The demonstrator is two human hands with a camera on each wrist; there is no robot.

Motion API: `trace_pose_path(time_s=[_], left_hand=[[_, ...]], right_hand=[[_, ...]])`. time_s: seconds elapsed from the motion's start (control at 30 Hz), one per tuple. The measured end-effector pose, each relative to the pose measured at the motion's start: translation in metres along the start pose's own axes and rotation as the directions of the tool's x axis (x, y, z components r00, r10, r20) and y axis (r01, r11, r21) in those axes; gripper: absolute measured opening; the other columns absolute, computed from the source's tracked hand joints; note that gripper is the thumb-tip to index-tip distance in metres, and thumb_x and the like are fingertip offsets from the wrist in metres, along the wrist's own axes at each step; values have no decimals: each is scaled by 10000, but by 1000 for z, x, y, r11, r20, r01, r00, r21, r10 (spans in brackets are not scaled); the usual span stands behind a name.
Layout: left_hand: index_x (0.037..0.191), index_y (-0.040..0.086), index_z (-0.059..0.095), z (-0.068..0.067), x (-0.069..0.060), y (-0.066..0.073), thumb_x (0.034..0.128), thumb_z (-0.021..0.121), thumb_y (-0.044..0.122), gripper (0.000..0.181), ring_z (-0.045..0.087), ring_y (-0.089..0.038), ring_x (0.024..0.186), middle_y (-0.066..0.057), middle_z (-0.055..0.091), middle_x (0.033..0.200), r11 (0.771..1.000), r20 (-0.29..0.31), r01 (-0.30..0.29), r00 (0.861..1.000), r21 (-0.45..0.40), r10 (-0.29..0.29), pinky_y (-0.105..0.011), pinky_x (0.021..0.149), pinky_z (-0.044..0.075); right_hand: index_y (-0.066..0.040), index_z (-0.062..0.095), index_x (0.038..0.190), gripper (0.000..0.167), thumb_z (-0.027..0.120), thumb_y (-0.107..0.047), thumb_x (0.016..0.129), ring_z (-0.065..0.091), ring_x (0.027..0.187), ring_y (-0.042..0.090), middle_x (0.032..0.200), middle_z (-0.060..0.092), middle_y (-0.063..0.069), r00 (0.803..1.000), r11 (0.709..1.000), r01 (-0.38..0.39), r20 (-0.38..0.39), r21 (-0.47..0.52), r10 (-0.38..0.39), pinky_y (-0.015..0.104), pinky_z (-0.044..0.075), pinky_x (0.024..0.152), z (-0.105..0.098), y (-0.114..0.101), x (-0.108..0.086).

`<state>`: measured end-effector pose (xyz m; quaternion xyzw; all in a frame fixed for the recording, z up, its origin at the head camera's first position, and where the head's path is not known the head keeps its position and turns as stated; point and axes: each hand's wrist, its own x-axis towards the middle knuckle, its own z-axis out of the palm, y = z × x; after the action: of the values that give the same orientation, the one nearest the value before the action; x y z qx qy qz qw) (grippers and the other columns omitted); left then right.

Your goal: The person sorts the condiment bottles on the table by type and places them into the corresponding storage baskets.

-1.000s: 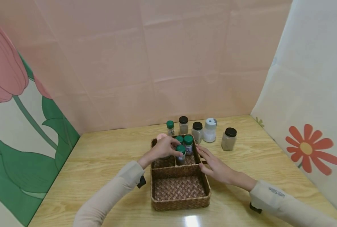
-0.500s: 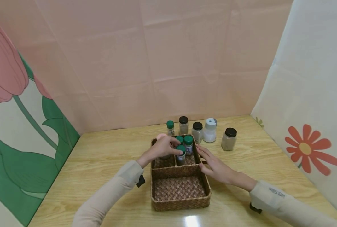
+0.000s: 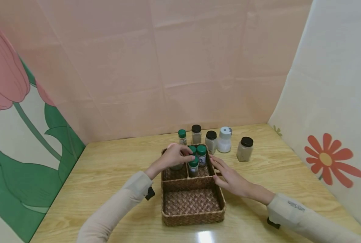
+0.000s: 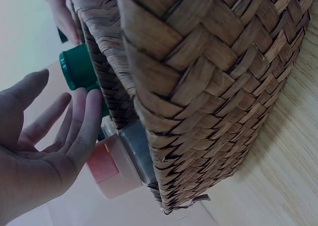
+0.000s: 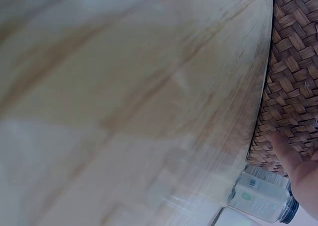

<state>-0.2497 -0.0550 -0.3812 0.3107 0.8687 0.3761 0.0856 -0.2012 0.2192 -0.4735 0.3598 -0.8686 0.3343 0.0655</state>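
Four green lids (image 3: 201, 149), three black lids (image 3: 247, 141)

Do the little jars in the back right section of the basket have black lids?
No, the three jars standing there in the head view all have green lids.

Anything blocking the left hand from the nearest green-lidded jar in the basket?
Nothing visible. In the head view, the left hand reaches over the basket divider, its thumb overlapping the lid of the nearest green-lidded jar.
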Motion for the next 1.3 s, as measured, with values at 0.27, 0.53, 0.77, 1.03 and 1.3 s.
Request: trace_pose_path(time_s=[0.27, 0.53, 0.77, 1.03, 1.3], left_hand=[[1144, 72, 717, -4, 2, -2, 1001, 624, 245, 243, 656, -122, 716, -57, 707, 962, 999, -12, 22, 1000, -42, -22, -286, 638, 557], [1157, 62, 714, -9, 4, -5, 1012, 603, 256, 266, 659, -149, 662, -76, 699, 983, 999, -73, 17, 997, -51, -21, -292, 616, 563], [1110, 100, 742, -8, 7, -6, 1006, 608, 304, 265, 617, -118, 787, 12, 694, 956, 999, -131, 24, 991, 33, -19, -314, 688, 529], [1059, 132, 750, -6, 9, -9, 986, 641, 296, 210, 614, -110, 795, 42, 688, 928, 999, -179, 13, 984, 51, -4, -303, 690, 528], [1004, 135, 746, -10, 13, -10, 974, 662, 282, 172, 610, -124, 775, 33, 682, 885, 998, -237, -37, 970, 49, 47, -287, 686, 524]], right_hand=[[82, 222, 1531, 646, 553, -107, 1008, 484, 1285, 397, 1612, 183, 162, 1000, 1000, 5, -14, 5, -5, 459, 524, 918, 1, 1, 0], [78, 226, 1532, 635, 522, -181, 1033, 463, 1309, 379, 1618, 177, 140, 1000, 1000, -4, -19, -28, 3, 497, 486, 964, 0, 1, 1], [79, 214, 1534, 649, 544, -133, 1016, 477, 1293, 390, 1616, 175, 150, 1000, 1000, 2, -17, -10, -2, 471, 511, 936, 0, 1, 1], [64, 215, 1540, 650, 546, -145, 1022, 466, 1303, 387, 1615, 173, 151, 1000, 1000, 0, -11, 6, 0, 467, 510, 937, 2, 2, -2], [68, 221, 1537, 641, 541, -151, 1027, 458, 1309, 393, 1617, 175, 145, 1000, 1000, 1, -15, -5, -1, 480, 502, 945, 2, 1, -1]])
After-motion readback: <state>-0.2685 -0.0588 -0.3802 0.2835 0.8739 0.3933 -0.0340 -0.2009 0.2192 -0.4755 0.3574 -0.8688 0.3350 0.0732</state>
